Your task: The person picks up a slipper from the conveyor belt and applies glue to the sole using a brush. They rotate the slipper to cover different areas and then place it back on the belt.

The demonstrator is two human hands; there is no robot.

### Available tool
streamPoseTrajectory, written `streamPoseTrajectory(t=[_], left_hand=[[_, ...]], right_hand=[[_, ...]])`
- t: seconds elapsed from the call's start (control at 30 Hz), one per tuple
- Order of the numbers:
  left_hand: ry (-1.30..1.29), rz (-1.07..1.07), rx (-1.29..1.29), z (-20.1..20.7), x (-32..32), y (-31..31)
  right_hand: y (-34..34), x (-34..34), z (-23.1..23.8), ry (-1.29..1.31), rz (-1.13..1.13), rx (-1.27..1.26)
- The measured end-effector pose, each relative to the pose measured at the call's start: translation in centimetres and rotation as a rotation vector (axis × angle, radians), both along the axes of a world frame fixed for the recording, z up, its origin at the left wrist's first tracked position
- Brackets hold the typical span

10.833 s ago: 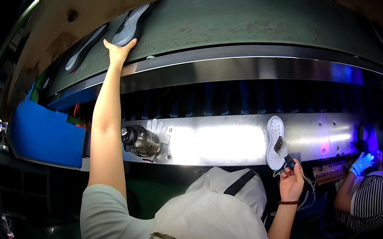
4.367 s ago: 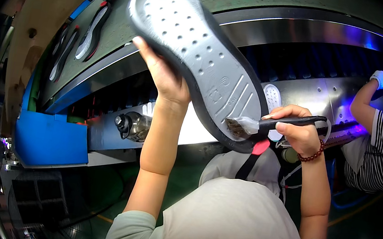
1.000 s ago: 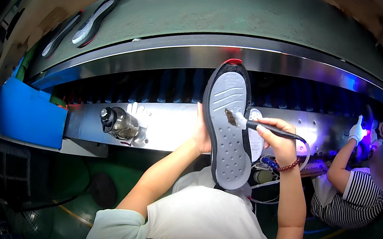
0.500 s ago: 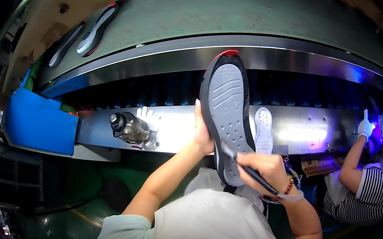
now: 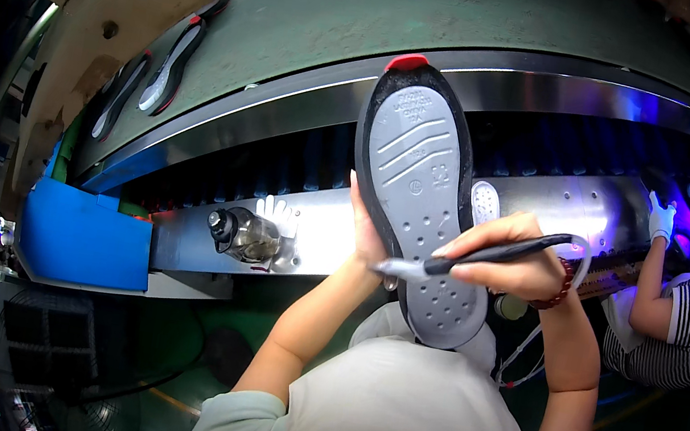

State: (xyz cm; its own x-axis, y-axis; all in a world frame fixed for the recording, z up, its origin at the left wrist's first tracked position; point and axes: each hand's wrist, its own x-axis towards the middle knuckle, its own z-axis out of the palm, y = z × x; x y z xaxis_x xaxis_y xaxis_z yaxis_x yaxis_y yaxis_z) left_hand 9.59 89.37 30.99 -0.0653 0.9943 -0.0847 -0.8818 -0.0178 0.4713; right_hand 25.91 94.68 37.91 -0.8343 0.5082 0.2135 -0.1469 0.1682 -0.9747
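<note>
My left hand (image 5: 367,230) is closed on the left edge of a long shoe sole (image 5: 414,168), which has a black rim, a red tip at its far end and a grey face with ridges and small holes. The sole is held up with that grey face toward me. In my right hand (image 5: 526,267) is a black-handled brush (image 5: 504,251), gripped like a pen, with a pale tube running from its back end. Its light tip lies over the sole's left edge, close to my left wrist; I cannot tell whether it touches.
On the metal ledge (image 5: 321,225) stand a clear bottle with a dark cap (image 5: 247,236) and a white glove (image 5: 278,212). A second grey sole piece (image 5: 484,201) lies partly hidden there. More soles (image 5: 171,71) rest on the green belt (image 5: 320,31). At right, a co-worker's gloved hand (image 5: 660,219) is busy.
The brush tip has moved from the sole's lower middle out to its left edge, and the brush now lies flatter. The sole has turned more squarely toward me and sits slightly higher.
</note>
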Motion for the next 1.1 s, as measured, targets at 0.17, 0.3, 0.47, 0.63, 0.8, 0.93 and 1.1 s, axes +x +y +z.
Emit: streamPoseTrajectory(t=[0.17, 0.3, 0.47, 0.63, 0.8, 0.93, 1.1], left_hand=[[0.028, 0.05, 0.095, 0.2, -0.9, 1.2], [0.108, 0.104, 0.173, 0.6, -2.1, 2.5], [0.077, 0.109, 0.33, 1.4, -2.6, 3.7], [0.09, 0.139, 0.363, 2.3, -3.5, 4.5], [0.139, 0.207, 0.319, 2.4, -4.4, 5.3], [0.135, 0.19, 0.3, 2.5, -4.8, 5.5], [0.229, 0.28, 0.226, 2.3, -5.1, 5.5]], right_hand=[[1.1, 0.2, 0.0, -0.128, -0.149, -0.12], [1.3, 0.3, -0.7, 0.011, 0.097, -0.03], [1.7, 0.6, -1.7, -0.059, -0.109, -0.099], [2.1, 0.8, -2.3, 0.11, 0.069, 0.005], [2.6, 1.2, -2.5, -0.059, -0.071, 0.181], [2.8, 1.8, -2.4, 0.068, 0.06, 0.06], [2.5, 2.0, -3.1, -0.159, -0.148, 0.149]])
